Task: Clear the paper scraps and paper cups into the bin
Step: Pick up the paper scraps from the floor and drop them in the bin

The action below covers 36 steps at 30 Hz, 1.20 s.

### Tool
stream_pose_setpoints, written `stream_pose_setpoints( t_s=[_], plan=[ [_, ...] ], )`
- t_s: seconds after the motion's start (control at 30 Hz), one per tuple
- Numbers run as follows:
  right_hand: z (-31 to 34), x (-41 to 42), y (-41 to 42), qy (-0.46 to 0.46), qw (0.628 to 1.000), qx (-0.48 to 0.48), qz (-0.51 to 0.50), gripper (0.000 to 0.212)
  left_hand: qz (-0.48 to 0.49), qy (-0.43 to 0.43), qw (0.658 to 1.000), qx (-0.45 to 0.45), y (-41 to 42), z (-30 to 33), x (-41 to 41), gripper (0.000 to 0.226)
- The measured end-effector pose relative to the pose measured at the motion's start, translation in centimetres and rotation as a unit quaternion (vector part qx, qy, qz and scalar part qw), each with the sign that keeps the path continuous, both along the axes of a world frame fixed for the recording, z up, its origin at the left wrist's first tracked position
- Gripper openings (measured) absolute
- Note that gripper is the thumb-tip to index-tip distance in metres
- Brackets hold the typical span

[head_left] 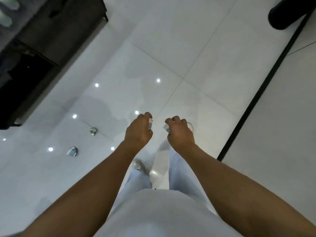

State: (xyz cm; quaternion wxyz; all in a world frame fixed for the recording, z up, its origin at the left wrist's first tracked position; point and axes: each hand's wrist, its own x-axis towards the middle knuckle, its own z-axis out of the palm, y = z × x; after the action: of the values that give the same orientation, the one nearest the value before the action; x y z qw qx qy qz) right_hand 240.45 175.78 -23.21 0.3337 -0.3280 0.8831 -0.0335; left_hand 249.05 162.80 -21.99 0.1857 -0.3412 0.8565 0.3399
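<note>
I am standing and looking down at a glossy white tiled floor. My left hand [138, 130] grips a small paper cup [150, 124], of which only the rim side shows past my fingers. A crumpled piece of paper [166, 128] pokes out of my right hand [180, 132], whose fingers curl round it. Two more crumpled paper scraps lie on the floor to my left: one [93, 131] farther off and one [72, 151] nearer. No bin is in view.
A dark cabinet [51, 36] stands along the upper left. A black strip [266, 82] runs diagonally across the floor on the right, with a dark rounded object [287, 12] at the top right. My feet in light shoes [139, 165] show below my hands.
</note>
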Motion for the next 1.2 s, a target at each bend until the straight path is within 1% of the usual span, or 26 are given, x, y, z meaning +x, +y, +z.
stream_pose_setpoints(
  t_s=[0.17, 0.33, 0.43, 0.57, 0.73, 0.87, 1.0, 1.2],
  plan=[
    [2.8, -10.6, 3.8, 0.011, 1.000, 0.002, -0.014, 0.051, -0.043, -0.003, 0.999, -0.018, 3.2, 2.1, -11.9, 0.034],
    [4.6, -23.3, 8.2, 0.032, 0.998, 0.011, -0.043, 0.055, -0.085, 0.009, 0.996, -0.012, 7.5, 3.7, -25.5, 0.038],
    [5.5, -29.9, 10.5, 0.052, 0.997, 0.021, -0.055, 0.053, -0.113, 0.027, 0.993, -0.008, 9.6, 4.6, -32.5, 0.041],
    [6.4, -37.4, 12.4, 0.079, 0.994, 0.033, -0.073, 0.051, -0.152, 0.025, 0.988, -0.002, 10.8, 5.6, -40.6, 0.039],
    [6.7, -46.6, 12.9, 0.099, 0.990, 0.038, -0.098, 0.050, -0.208, 0.026, 0.978, 0.003, 10.6, 5.7, -51.5, 0.033],
    [7.1, -55.3, 12.2, 0.113, 0.986, 0.047, -0.115, 0.052, -0.244, 0.038, 0.969, -0.002, 9.8, 5.6, -61.7, 0.038],
    [8.1, -64.1, 11.5, 0.124, 0.982, 0.040, -0.139, 0.054, -0.288, 0.036, 0.957, -0.017, 9.4, 6.7, -71.8, 0.039],
    [8.6, -75.0, 12.3, 0.122, 0.976, 0.028, -0.179, 0.051, -0.329, 0.029, 0.944, -0.025, 10.3, 7.5, -84.0, 0.041]
  ],
)
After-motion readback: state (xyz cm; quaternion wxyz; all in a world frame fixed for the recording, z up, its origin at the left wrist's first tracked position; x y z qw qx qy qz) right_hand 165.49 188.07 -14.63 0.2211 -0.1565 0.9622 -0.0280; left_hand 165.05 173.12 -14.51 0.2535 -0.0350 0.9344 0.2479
